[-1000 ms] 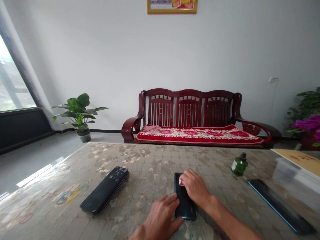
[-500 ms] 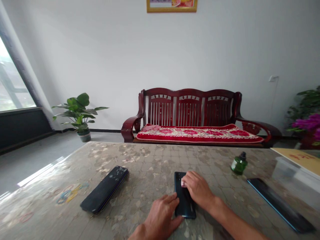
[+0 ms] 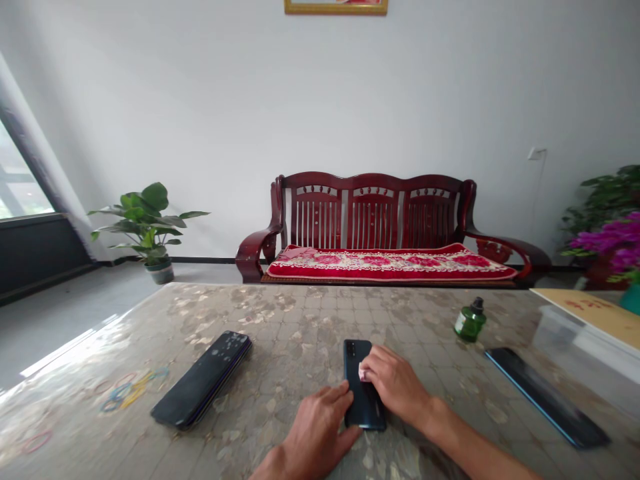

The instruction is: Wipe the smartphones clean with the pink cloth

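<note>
While steadying forward-pointing phone from its left with outspread left hand, pinching pale wad over its back with right hand.

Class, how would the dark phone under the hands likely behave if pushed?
The dark phone would probably slide rather than tip, lying flat on the table. Its slab shape suggests stiffness; its smooth-looking back may feel slippery.

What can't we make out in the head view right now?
Pale scrap: head view, mostly covered by the right hand.
Dark phone under the hands: head view, underside hidden by its own body.
Framed picture: head view, cut off by the top edge.
Green bottle: head view, any print too small to read.
</note>
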The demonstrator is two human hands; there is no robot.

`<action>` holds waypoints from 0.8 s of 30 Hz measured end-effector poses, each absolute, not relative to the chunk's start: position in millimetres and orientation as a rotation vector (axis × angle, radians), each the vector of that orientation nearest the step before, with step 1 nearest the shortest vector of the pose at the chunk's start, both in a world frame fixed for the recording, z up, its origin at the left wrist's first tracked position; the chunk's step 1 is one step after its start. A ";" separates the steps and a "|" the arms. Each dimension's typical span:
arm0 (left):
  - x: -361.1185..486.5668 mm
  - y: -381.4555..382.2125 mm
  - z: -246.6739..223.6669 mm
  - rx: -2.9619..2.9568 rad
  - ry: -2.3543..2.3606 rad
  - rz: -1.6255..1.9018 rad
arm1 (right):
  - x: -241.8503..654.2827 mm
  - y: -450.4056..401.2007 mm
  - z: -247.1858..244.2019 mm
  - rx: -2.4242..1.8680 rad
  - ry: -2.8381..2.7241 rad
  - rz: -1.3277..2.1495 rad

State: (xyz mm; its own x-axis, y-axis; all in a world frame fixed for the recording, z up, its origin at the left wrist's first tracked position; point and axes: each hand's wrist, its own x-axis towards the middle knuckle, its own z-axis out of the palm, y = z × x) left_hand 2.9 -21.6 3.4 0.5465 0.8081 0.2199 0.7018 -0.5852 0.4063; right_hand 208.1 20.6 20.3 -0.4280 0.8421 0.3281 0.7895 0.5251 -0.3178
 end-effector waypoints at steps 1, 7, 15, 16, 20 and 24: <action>2.7 -21.5 3.3 2.515 1.255 0.564 | 207.2 26.7 22.2 -1.353 -2.312 0.151; 2.1 -19.7 3.0 2.513 1.260 0.536 | 191.4 67.1 28.7 -1.516 -2.234 0.088; 4.2 -21.7 6.8 2.479 1.224 0.577 | 188.3 11.7 23.3 -1.283 -2.413 0.172; 4.3 -21.8 7.2 2.478 1.222 0.576 | 188.1 11.1 25.5 -1.278 -2.427 0.179; 3.3 -21.4 5.9 2.492 1.255 0.526 | 181.0 35.5 35.8 -1.443 -2.337 0.165; 1.7 -20.5 2.8 2.515 1.251 0.520 | 170.7 55.7 36.2 -1.577 -2.243 0.142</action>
State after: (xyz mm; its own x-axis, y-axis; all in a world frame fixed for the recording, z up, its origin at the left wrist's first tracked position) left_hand 1.7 -20.5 2.8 0.5591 0.8069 0.1907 0.7045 -0.5836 0.4038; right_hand 170.7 55.7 36.2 -0.2886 0.9221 0.2578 0.8821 0.3608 -0.3029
